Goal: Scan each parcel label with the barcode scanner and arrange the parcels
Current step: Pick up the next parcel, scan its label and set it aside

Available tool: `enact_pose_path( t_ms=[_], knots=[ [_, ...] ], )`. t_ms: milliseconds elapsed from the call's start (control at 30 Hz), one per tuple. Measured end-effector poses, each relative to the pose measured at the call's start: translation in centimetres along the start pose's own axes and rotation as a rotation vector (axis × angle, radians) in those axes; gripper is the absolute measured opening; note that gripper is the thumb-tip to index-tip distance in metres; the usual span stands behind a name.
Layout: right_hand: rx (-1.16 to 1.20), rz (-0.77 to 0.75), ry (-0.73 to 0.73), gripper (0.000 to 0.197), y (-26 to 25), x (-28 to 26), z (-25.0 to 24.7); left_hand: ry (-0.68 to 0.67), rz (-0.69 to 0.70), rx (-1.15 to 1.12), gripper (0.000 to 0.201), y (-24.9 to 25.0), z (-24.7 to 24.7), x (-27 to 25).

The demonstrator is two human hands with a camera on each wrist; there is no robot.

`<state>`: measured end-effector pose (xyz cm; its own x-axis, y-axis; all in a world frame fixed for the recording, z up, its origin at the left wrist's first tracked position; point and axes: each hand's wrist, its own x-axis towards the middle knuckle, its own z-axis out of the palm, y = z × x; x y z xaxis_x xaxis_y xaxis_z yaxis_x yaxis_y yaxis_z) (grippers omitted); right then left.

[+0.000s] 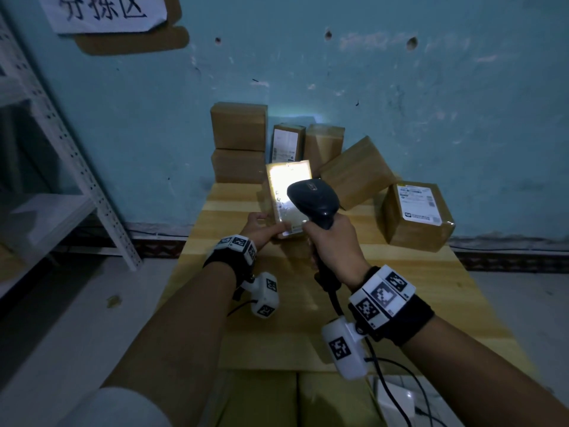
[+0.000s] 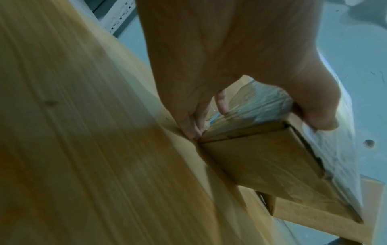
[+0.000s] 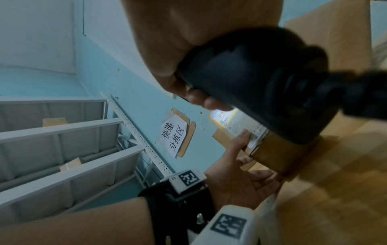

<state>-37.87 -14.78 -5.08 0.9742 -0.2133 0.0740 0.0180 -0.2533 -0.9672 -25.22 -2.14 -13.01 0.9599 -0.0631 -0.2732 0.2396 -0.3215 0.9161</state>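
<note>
My left hand point(image 1: 261, 228) grips the near end of a small cardboard parcel point(image 1: 284, 183), thumb on its label and fingers under it, tilting it up off the wooden table point(image 1: 234, 291). The left wrist view shows this parcel point(image 2: 261, 165) with my thumb on its taped top. My right hand point(image 1: 332, 245) grips the handle of a black barcode scanner point(image 1: 314, 201), whose head hangs over the parcel. The scanner's light glares white on the label point(image 1: 283, 186). In the right wrist view the scanner point(image 3: 261, 79) fills the frame above the lit label point(image 3: 236, 122).
Several more cardboard parcels stand against the blue wall: two stacked point(image 1: 238, 140), two upright point(image 1: 308, 143), one tilted point(image 1: 357, 171), and a labelled one point(image 1: 415, 214) at the right. A white metal shelf point(image 1: 61, 167) stands at the left. The scanner's cable point(image 1: 385, 377) trails to the near edge.
</note>
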Motion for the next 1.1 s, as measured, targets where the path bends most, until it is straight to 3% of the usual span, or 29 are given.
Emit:
enact_pose_path(
  t_ms=[267,567,833,1000,1100],
  knots=[
    [-0.014,0.046,-0.024,0.023,0.2,0.1,-0.7,-0.013,-0.013,-0.045,0.071,0.1,0.0,-0.2],
    [-0.024,-0.022,-0.042,0.029,-0.8,-0.1,-0.2,-0.002,0.003,-0.050,0.075,0.2,0.1,-0.4],
    [-0.030,0.052,-0.080,0.028,-0.6,0.0,-0.3,-0.015,-0.002,-0.031,0.073,0.2,-0.1,-0.5],
    [-0.032,0.028,-0.066,0.028,-0.9,0.4,-0.3,-0.027,-0.008,-0.033,0.084,0.2,0.0,-0.5],
    [-0.019,0.055,-0.062,0.027,-0.6,0.4,-0.4,-0.021,-0.007,-0.031,0.075,0.2,-0.1,-0.5]
  ],
)
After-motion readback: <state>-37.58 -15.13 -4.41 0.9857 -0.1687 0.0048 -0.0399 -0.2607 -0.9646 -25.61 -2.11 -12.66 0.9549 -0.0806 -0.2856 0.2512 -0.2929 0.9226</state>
